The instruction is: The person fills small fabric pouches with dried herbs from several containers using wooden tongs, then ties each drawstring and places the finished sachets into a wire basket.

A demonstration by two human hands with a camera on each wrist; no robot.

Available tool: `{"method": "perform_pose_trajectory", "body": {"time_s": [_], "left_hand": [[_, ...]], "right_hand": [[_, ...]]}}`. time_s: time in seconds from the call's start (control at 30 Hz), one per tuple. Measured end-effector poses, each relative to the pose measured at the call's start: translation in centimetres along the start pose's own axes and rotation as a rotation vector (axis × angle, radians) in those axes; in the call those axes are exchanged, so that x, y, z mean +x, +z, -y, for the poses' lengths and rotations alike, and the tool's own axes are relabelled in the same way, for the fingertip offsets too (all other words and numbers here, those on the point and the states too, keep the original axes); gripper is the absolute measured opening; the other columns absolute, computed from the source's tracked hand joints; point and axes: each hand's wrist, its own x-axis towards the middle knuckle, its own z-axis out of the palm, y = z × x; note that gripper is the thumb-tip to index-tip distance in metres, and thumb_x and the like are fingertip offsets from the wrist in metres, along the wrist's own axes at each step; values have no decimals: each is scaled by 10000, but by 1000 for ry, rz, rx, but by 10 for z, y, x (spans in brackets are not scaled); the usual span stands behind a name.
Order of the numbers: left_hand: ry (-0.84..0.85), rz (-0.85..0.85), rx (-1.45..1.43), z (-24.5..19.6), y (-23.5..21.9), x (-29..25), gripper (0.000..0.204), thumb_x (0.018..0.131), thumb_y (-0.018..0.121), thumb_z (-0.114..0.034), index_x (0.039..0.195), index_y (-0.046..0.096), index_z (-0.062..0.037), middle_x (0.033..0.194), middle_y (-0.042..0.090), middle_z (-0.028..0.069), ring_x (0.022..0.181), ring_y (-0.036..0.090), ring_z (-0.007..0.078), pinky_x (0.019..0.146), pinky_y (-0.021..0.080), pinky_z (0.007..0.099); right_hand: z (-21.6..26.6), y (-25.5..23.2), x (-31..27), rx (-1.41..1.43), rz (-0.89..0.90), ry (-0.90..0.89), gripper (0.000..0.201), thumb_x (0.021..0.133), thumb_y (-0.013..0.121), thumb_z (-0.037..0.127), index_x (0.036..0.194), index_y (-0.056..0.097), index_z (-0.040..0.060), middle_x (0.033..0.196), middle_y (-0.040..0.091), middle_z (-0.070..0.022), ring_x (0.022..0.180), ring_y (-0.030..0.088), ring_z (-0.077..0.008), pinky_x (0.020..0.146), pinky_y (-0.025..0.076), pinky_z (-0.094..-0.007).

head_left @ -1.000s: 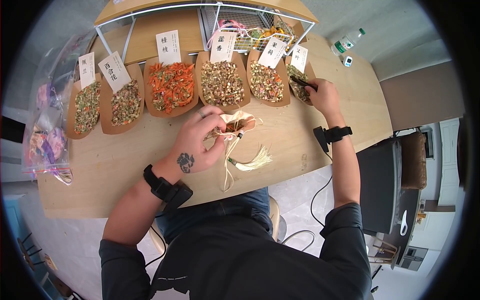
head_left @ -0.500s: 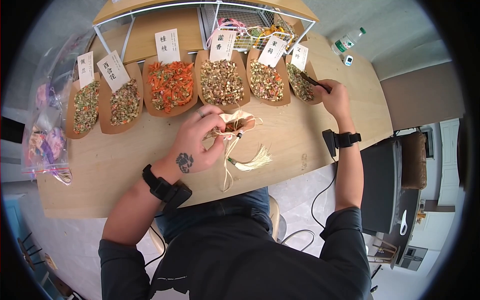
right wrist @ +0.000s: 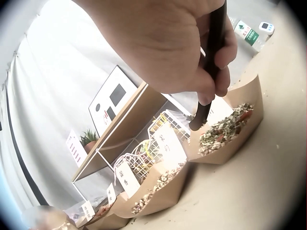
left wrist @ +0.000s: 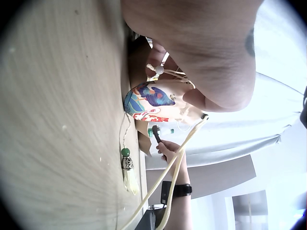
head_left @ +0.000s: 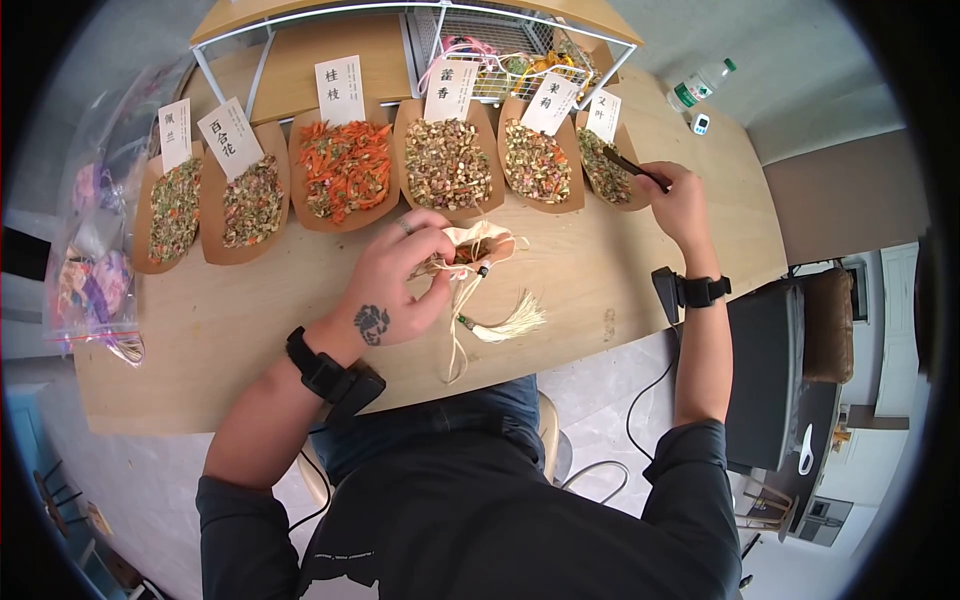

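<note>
My left hand [head_left: 392,285] pinches the rim of a cream drawstring pouch [left wrist: 158,98], its mouth open upward with dried bits inside. Printed blue and red figures show on the pouch's side in the left wrist view. Its cords hang toward me, and a pale tassel [head_left: 515,318] with a green bead lies on the table. In my right hand [head_left: 682,205], thumb and fingers grip the handle of a slim dark scoop [head_left: 636,169]. The scoop's end hangs over the rightmost paper tray [right wrist: 223,155], which holds chopped greenish herbs [right wrist: 225,132].
More brown paper trays of dried herbs, each with a written card, stand in a row, one with orange pieces [head_left: 345,175]. Behind them is a white-framed shelf [head_left: 330,70] with a wire basket [head_left: 490,85]. A plastic bag [head_left: 95,250] lies left, a bottle [head_left: 700,85] far right.
My right hand has drawn back to the right with the scoop, whose end has moved from low in the herbs toward the tray's near right side. My left hand and pouch stay put.
</note>
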Motion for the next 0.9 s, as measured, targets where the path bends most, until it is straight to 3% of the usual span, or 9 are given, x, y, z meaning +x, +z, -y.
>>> {"method": "perform_pose_trajectory", "body": {"time_s": [0.2,0.33,0.43,0.5,0.6,0.7,0.8,0.9], "left_hand": [[20,-23,-6,1,2,0,154,848,698,-17,969,611,-55,1088,633,120,954,639,336,817,514,405],[-10,4,-31,2,1,0,147,857,698,-38,973,609,-54,1074,637,119,905,637,334,785,506,420],[-83,71,-9,-2,-2,-2,162,850,669,41,984,615,-33,1165,615,134,1032,636,284,910,509,351],[-72,64,-6,-1,-2,-2,164,849,665,45,983,612,-34,1152,613,133,1027,635,286,907,509,353],[-62,62,-17,2,-1,-2,168,845,659,53,979,608,-34,1138,610,131,1017,633,292,901,509,354],[-59,62,-32,4,0,-2,169,838,658,58,971,606,-32,1130,609,131,1009,631,296,892,509,354],[-55,57,-28,3,0,-1,168,831,659,60,962,605,-30,1131,610,133,1004,629,297,885,509,356],[-39,22,-17,2,1,-2,169,827,660,61,960,606,-28,1135,612,137,1003,628,299,882,510,360]], "right_hand": [[65,-25,-25,44,37,-142,195,920,799,93,1085,788,-10,920,783,-162,830,748,-257,776,571,-357],[114,-29,-50,226,113,-236,181,897,805,20,1075,784,-6,931,766,-145,792,715,-249,743,556,-342],[145,-27,-64,254,205,-348,188,890,803,16,1074,781,-9,920,753,-144,773,704,-264,730,553,-341],[161,-22,-71,242,277,-337,192,874,804,17,1064,782,2,933,744,-152,789,710,-301,737,572,-365],[167,-16,-73,182,348,-347,196,867,807,37,1062,787,31,987,752,-145,845,721,-325,732,595,-403],[156,-12,-69,137,280,-549,220,865,806,39,1084,787,44,1017,758,-134,872,728,-310,708,598,-371],[154,-22,-67,112,291,-614,248,856,816,46,1102,786,50,1034,756,-131,890,731,-303,727,602,-373],[144,-30,-63,234,356,-469,243,877,814,59,1118,785,44,1051,751,-131,884,729,-309,788,600,-387]]}}
